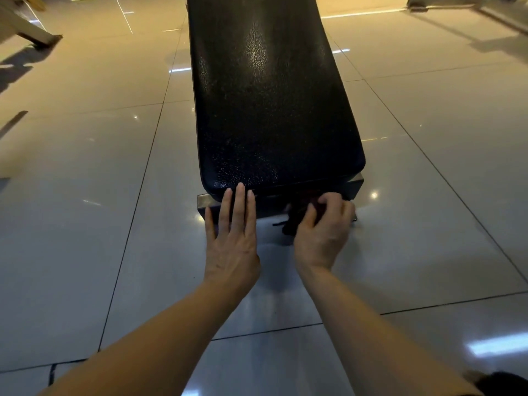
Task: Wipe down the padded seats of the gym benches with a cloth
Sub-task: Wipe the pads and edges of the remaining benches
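A black padded bench seat [268, 104] with a grainy, shiny cover stretches away from me up the middle of the view. My left hand [233, 238] lies flat with straight fingers, its fingertips touching the seat's near left edge. My right hand [325, 227] grips a dark bunched cloth [291, 224] against the seat's near end face, at its right side. The cloth is mostly hidden by the fingers.
A dark metal base bar [355, 182] runs under the seat's near end. Glossy tiled floor [114, 195] surrounds the bench on both sides. A pale frame leg of other equipment [31, 32] stands at the far left, and more equipment [457, 4] at the far right.
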Motion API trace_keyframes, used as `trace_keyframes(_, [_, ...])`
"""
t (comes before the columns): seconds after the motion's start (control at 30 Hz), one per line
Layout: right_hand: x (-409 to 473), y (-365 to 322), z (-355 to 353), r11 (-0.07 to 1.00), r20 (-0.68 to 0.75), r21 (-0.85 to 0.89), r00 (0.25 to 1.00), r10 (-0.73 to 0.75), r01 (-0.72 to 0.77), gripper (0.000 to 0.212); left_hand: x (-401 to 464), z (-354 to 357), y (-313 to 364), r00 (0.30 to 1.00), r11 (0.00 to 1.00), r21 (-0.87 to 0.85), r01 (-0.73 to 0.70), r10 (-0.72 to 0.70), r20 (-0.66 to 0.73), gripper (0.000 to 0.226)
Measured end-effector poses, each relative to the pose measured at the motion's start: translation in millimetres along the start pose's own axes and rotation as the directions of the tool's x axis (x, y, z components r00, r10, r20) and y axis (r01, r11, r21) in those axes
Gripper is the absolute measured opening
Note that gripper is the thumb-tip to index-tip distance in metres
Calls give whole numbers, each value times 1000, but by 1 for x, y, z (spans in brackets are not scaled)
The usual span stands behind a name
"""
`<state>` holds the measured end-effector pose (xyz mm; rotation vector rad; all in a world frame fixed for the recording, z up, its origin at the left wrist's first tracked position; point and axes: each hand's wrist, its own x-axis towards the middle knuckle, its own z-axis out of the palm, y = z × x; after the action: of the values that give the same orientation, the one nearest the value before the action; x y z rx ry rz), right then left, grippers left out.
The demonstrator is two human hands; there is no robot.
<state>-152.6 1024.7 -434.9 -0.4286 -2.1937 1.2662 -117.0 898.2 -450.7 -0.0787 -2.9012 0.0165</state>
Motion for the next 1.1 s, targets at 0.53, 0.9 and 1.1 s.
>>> trace_keyframes(0.53, [10,5,8,999,56,26,997,44,-45,45,1,0,-3,998,999,24,-26,27,-52,107])
trace_keyframes(0.9, [3,3,16,980,175,-7,965,-194,199,32,1,-2,-2,1000,1000,18,-12,12,-6,115])
trace_keyframes(1.1, [14,2,13,997,81,-37,994,-67,71,36,1,-6,-1,999,1000,13,13,-14,43,113])
